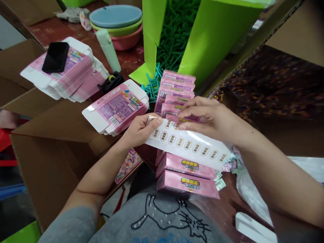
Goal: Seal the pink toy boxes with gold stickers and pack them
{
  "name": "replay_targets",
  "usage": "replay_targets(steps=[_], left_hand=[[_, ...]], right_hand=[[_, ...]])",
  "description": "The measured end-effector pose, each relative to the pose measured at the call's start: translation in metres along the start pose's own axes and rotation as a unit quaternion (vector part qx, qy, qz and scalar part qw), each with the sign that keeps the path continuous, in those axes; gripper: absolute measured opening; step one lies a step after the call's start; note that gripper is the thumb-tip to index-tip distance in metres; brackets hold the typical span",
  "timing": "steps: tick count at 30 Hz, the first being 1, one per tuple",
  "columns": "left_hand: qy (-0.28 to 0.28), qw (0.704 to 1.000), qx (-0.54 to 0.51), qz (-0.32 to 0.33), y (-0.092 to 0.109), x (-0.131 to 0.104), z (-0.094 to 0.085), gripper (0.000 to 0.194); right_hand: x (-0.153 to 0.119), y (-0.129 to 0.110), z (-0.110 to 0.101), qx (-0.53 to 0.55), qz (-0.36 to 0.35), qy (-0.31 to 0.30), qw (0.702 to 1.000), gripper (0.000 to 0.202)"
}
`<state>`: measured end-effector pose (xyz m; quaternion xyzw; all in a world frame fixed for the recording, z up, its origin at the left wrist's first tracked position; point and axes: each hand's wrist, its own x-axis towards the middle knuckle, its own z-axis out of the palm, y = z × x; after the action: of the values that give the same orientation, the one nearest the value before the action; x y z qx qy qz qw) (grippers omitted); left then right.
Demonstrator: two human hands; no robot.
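Note:
A white sheet of oval stickers with gold print (pixel 188 145) lies slanted over a row of pink boxes. My left hand (pixel 141 130) pinches its upper left corner between thumb and fingers. Over the sheet's upper edge is my right hand (pixel 202 116), its thumb and fingertips near the top row of stickers; whether a sticker is between them is too small to tell. Upright pink boxes (pixel 177 76) run back beyond the sheet, and more pink boxes (pixel 188 184) stand in front of it, near my body.
Flat pink cartons (pixel 116 108) are stacked at the left, with a tape dispenser (pixel 111 82) behind. A black phone (pixel 56 56) rests on another stack. A green bottle (pixel 108 50), basins (pixel 115 16), a green-lined box of green sticks (pixel 177 33) and an open cardboard box (pixel 58 162) surround the work.

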<state>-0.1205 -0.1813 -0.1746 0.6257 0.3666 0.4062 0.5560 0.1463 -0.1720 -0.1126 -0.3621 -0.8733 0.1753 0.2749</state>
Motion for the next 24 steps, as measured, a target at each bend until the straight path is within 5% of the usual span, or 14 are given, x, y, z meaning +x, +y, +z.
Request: replay_targets(steps=[4,7,13,16,21,24], left_hand=[[0.045,0.974,0.173,0.136,0.0,0.013,-0.001,0.029],[-0.001,0.946,0.262,0.192,-0.002,0.022,-0.001,0.027],[-0.041,0.937,0.276,0.212,0.003,0.02,0.001,0.023],[-0.057,0.94,0.266,0.206,0.006,0.018,0.0,0.02],[-0.073,0.956,0.215,0.184,0.005,0.023,-0.002,0.027],[-0.053,0.968,0.177,0.168,0.003,0.029,-0.003,0.03]], right_hand=[[0.007,-0.009,-0.008,0.078,0.029,0.067,0.994,0.02],[0.013,0.014,-0.012,0.05,0.076,0.12,0.989,0.02],[0.023,0.062,0.003,-0.05,0.104,0.077,0.99,0.012],[0.025,0.066,0.01,-0.119,0.104,0.08,0.984,0.006],[0.024,0.066,0.011,-0.202,0.104,0.096,0.969,0.029],[0.022,0.07,0.007,-0.243,0.086,0.073,0.963,0.014]])
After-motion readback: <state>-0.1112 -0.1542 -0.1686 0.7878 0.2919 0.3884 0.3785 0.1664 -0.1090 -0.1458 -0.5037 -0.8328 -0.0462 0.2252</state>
